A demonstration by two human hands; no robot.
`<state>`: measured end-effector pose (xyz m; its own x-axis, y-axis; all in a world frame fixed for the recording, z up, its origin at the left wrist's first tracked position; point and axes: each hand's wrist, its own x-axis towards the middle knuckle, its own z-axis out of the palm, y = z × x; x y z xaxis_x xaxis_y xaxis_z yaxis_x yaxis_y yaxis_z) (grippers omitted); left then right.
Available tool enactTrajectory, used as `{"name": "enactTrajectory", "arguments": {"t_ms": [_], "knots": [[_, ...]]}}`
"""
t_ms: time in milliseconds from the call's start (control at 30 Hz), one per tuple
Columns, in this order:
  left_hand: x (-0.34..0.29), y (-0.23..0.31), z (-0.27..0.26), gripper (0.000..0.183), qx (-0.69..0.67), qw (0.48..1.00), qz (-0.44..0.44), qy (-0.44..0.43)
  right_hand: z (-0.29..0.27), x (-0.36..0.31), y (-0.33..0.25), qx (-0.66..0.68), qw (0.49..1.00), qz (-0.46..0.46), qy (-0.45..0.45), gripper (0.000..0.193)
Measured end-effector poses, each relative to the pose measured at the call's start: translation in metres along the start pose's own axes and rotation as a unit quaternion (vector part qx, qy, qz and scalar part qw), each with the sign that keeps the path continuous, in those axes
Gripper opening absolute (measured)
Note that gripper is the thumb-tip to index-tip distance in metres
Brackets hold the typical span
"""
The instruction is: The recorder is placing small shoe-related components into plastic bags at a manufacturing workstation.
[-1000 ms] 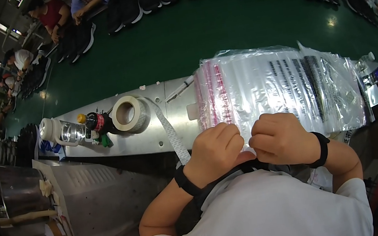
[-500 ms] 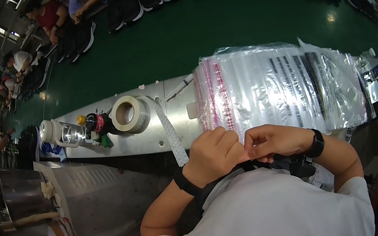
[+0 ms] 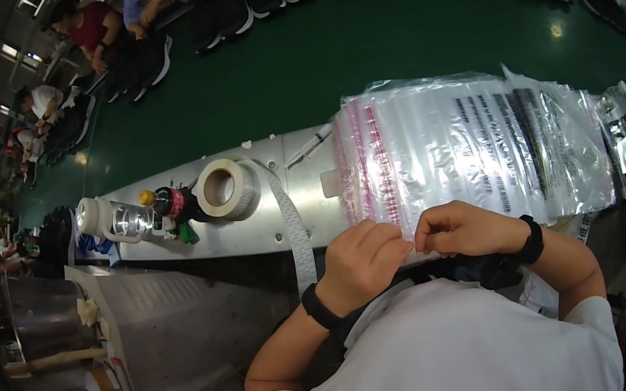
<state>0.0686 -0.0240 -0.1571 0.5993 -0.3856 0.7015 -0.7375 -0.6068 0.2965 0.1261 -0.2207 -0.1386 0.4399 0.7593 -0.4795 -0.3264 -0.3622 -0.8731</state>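
My left hand (image 3: 365, 262) and my right hand (image 3: 466, 231) meet in front of my chest, at the near edge of a stack of clear plastic bags (image 3: 437, 151). Both are closed, with thumbs and forefingers pinched tip to tip. Whatever they hold is hidden or too small to name. To the left, a roll of tape (image 3: 227, 191) stands on the metal table (image 3: 255, 241). From it a loose pale strip (image 3: 297, 239) hangs over the table edge and down to my left wrist, where its end is hidden.
Left of the roll are a dark bottle with a yellow cap (image 3: 171, 204) and a clear jug with a white lid (image 3: 112, 217). A pen-like tool (image 3: 311, 147) lies by the bags. Beyond runs a green conveyor belt (image 3: 293, 68) lined with black shoes (image 3: 220, 22); co-workers (image 3: 90, 30) sit at far left.
The view has shifted slightly, so everything sits a little further right. My hands stay pinched close together, with the fingertips slightly rearranged. The tape strip hangs straighter beside my left wrist.
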Motion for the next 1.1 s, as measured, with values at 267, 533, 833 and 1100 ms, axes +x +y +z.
{"name": "enactTrajectory", "arguments": {"t_ms": [267, 533, 833, 1100], "knots": [[-0.013, -0.001, -0.002, 0.032, -0.012, 0.998, -0.059, 0.037, -0.001, 0.002, 0.005, 0.002, 1.000, 0.013, 0.002, 0.011], [-0.049, -0.008, -0.028, 0.025, 0.022, 0.992, -0.123, -0.003, -0.003, 0.003, 0.010, -0.045, 0.998, -0.009, 0.038, 0.009], [-0.260, -0.073, -0.040, 0.031, 0.001, 0.688, -0.625, 0.370, -0.004, 0.007, 0.012, 0.056, 0.997, -0.018, 0.046, 0.008], [-0.294, -0.091, -0.008, 0.022, -0.041, 0.768, -0.623, -0.141, 0.019, 0.007, 0.008, 0.024, 0.998, -0.048, 0.045, 0.008]]}}
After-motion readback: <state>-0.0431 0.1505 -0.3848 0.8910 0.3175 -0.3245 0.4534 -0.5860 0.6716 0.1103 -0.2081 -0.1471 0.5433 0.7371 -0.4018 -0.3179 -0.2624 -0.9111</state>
